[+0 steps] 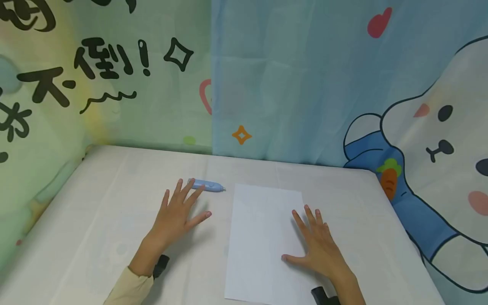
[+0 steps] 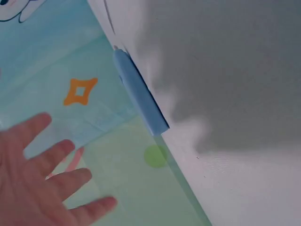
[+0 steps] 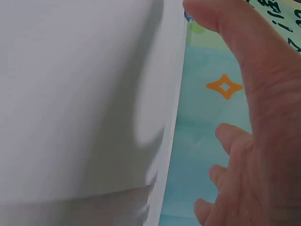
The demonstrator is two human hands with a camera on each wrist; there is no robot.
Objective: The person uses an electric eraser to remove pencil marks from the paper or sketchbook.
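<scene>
On the white-covered table lies a thick light-blue pen-shaped tool (image 1: 209, 185) with a small tip pointing right; its exact kind is unclear. In the left wrist view the same blue tool (image 2: 138, 92) is seen whole. My left hand (image 1: 176, 218) hovers just in front of it, fingers spread, holding nothing. A sheet of white paper (image 1: 263, 241) lies right of the tool. Over the paper's right edge hangs my right hand (image 1: 318, 250), its fingers apart and nothing in it. In the right wrist view, the right hand (image 3: 254, 122) is above the paper (image 3: 70, 94).
The white tablecloth (image 1: 103, 220) reaches back to a printed curtain (image 1: 282, 84) with cartoon figures and dark lettering. Dark wrist straps or mounts (image 1: 161, 266) show at both wrists. A light sleeve (image 1: 129, 288) covers the left forearm.
</scene>
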